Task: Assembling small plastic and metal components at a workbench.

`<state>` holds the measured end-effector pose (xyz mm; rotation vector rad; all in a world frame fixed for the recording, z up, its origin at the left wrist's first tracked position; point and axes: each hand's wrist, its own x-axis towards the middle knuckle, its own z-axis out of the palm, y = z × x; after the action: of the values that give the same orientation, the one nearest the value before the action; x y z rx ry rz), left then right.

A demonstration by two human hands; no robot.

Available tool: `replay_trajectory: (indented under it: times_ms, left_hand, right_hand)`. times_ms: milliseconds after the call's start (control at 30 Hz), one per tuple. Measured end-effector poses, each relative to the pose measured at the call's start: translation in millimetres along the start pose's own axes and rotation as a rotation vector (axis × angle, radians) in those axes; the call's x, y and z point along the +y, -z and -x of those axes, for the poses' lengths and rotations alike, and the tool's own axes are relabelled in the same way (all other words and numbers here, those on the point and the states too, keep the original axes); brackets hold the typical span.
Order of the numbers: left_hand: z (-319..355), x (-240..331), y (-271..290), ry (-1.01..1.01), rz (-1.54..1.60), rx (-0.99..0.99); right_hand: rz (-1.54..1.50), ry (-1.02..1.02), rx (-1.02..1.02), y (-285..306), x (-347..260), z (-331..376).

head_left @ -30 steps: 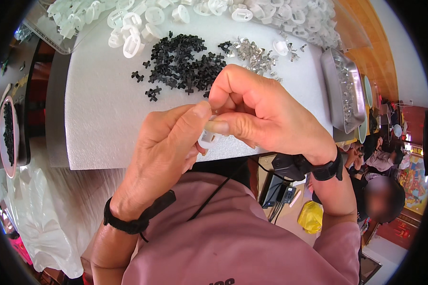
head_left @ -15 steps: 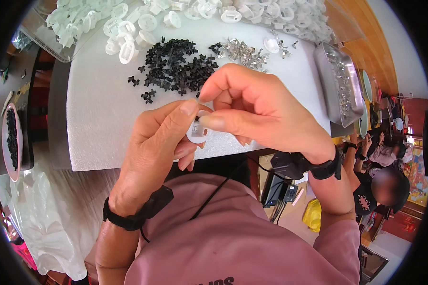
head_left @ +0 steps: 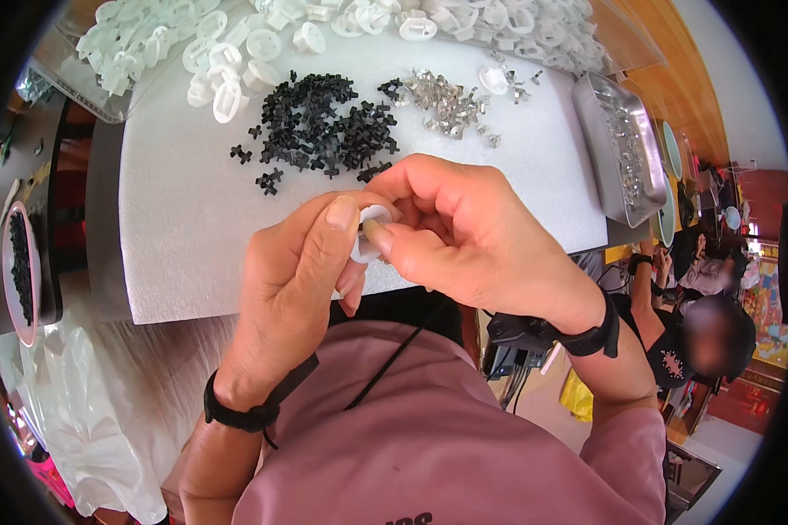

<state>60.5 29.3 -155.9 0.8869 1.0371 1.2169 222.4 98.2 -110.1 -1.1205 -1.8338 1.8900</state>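
Disc (head_left: 362,252) is btwn my L hand (head_left: 291,267) & R hand (head_left: 466,229), above the foam (head_left: 193,236). L pinches its rim; R thumb's on its face, can't tell if R's gripping too. Black bits (head_left: 320,122) lie beyond.

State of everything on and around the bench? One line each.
Left hand: closed on the white disc
Right hand: thumb on the disc; grip partly hidden
White disc: held off the table, partly covered
Black crosses: loose heap
Metal clips: loose heap
White plastic parts: piled at far edge
Metal tray: holding small parts
Bowl: holding black pieces
White bag: crumpled
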Motion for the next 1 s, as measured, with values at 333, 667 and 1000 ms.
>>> replay_trajectory:
  times_ms: [333,667,1000]
  left_hand:
    - [3,0,-3,-0.063,-0.18,0.028]
    - [2,-4,-1,-0.128,-0.183,0.004]
    - [-1,-1,-6,-0.029,-0.037,0.103]
  right_hand:
    - [0.111,0.036,0.075,-13,7,3]
    - [0.388,0.29,0.216,-17,22,3]
    - [0.712,0.525,0.422,-27,23,3]
